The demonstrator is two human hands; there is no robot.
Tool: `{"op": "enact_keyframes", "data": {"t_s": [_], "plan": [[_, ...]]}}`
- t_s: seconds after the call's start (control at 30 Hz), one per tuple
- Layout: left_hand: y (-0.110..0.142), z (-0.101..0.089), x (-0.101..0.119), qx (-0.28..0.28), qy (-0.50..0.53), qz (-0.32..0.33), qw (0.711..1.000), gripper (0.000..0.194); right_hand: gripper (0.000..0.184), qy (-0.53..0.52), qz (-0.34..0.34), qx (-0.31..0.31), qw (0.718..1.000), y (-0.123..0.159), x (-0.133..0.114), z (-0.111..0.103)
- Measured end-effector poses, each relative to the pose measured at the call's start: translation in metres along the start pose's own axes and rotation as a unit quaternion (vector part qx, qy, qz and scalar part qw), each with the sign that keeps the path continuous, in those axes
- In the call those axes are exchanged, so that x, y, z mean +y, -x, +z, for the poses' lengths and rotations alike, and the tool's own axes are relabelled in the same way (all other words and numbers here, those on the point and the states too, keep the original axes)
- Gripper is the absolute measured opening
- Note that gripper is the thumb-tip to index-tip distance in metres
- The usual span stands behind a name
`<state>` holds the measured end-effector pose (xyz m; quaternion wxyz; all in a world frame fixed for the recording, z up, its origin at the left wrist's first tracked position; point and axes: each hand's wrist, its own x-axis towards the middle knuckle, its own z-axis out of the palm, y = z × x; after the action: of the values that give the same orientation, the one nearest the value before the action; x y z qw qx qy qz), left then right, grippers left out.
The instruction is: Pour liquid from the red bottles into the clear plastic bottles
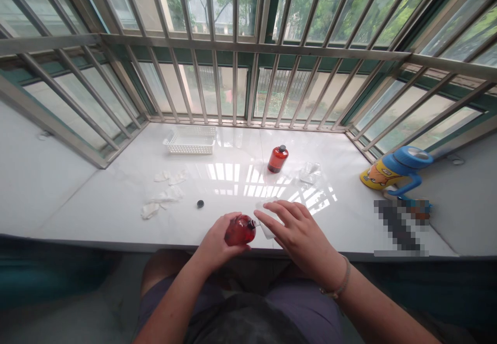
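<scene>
My left hand [220, 240] is wrapped round a small red-brown bottle [239, 230], tipped on its side with its open neck pointing right. My right hand [297, 230] holds a small clear plastic container [264, 223] right at the bottle's neck, fingers stretched over it. A small black cap [200, 204] lies on the white sill [116, 199] just left of my hands. A second red-brown bottle [277, 159] with a dark cap stands upright farther back.
A white slotted basket [190, 140] sits at the back left. Crumpled white wipes [163, 194] lie at the left. A clear plastic piece [309, 172] lies right of the standing bottle. A blue and yellow handled cup [396, 170] lies at the right. Window bars [233, 49] close the back.
</scene>
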<state>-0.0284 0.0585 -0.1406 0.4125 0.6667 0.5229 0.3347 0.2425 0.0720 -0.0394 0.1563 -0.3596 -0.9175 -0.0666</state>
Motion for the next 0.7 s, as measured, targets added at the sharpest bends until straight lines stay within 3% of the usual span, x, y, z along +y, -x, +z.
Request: {"op": "enact_keyframes", "data": {"t_s": [0.37,0.53,0.7], "plan": [[0.001,0.000,0.001,0.012,0.015,-0.010,1.000,0.082,0.068,-0.042,0.019,-0.007,0.999,-0.004,-0.001,-0.001],[0.002,0.001,0.006,0.015,0.031,-0.022,0.999,0.082,0.083,-0.105,0.052,-0.008,0.993,-0.001,0.000,0.005],[0.002,0.003,0.009,0.013,0.050,-0.033,0.998,0.083,0.075,-0.198,0.102,0.023,0.975,0.004,0.005,0.007]]}}
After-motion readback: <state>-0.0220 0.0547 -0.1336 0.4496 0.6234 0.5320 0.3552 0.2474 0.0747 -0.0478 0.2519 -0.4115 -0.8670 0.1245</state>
